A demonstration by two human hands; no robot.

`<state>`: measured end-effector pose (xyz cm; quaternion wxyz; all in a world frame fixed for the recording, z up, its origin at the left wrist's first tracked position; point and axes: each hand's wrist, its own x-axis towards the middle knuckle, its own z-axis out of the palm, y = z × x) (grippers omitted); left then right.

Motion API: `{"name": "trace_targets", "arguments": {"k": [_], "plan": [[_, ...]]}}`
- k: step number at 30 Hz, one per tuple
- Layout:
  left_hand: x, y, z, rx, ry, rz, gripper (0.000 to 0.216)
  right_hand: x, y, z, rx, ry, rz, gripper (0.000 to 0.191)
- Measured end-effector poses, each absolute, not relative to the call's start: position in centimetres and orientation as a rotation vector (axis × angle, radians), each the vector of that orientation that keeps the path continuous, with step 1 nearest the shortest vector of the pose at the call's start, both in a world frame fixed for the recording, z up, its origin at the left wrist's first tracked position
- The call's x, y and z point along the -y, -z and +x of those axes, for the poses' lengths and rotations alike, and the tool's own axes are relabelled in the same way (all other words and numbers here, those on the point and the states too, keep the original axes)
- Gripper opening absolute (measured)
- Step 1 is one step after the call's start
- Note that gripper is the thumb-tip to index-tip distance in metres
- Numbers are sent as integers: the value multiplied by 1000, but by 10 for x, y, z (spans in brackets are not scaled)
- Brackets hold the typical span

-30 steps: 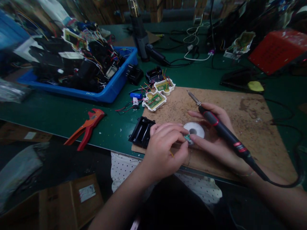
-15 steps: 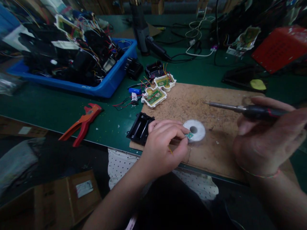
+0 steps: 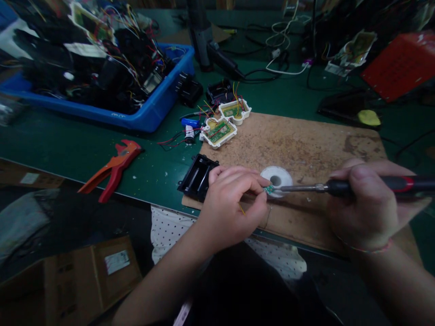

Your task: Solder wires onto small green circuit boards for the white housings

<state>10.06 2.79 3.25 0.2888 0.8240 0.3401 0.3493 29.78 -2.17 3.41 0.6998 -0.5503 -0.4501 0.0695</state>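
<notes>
Between the thumb and fingers of my left hand [image 3: 234, 203] is a small green circuit board [image 3: 269, 189], held at the edge of a white solder spool [image 3: 279, 174]. A short yellow wire [image 3: 241, 208] shows at that hand's palm side. My right hand [image 3: 365, 203] is closed around the black handle of a soldering iron [image 3: 343, 188]. The iron points left, its tip at the circuit board; whether it touches cannot be made out. Left of my left hand lies a black plastic housing [image 3: 199, 176], partly covered by the fingers.
A brown work board [image 3: 322, 149] lies on the green bench. White casings with circuit boards [image 3: 219, 133] and a blue cylinder [image 3: 190, 122] sit at its far left. Orange-red cutters [image 3: 117, 167], a blue bin [image 3: 149, 124] of parts, a red box [image 3: 401, 65] and a yellow sponge [image 3: 369, 117] surround it.
My right hand has brought the soldering iron down and left, from above the work board to the small circuit board. My left hand keeps its hold. The view has shifted slightly.
</notes>
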Motion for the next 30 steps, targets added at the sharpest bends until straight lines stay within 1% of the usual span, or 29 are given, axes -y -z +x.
{"name": "trace_targets", "arguments": {"k": [4, 9, 12, 25, 30], "plan": [[-28, -32, 100, -909, -928, 2211, 14, 25, -34, 297, 1044, -181, -1299, 20], [-28, -32, 100, -914, -915, 2210, 14, 21, -30, 299, 1078, -165, -1179, 17], [-28, -32, 99, -911, -920, 2202, 14, 16, -25, 299, 1051, -126, -1137, 18], [-28, -31, 99, -898, -922, 2188, 14, 13, -21, 300, 1051, -125, -1145, 15], [-29, -31, 97, -870, -912, 2178, 13, 12, -24, 297, 968, -39, -1092, 20]]}}
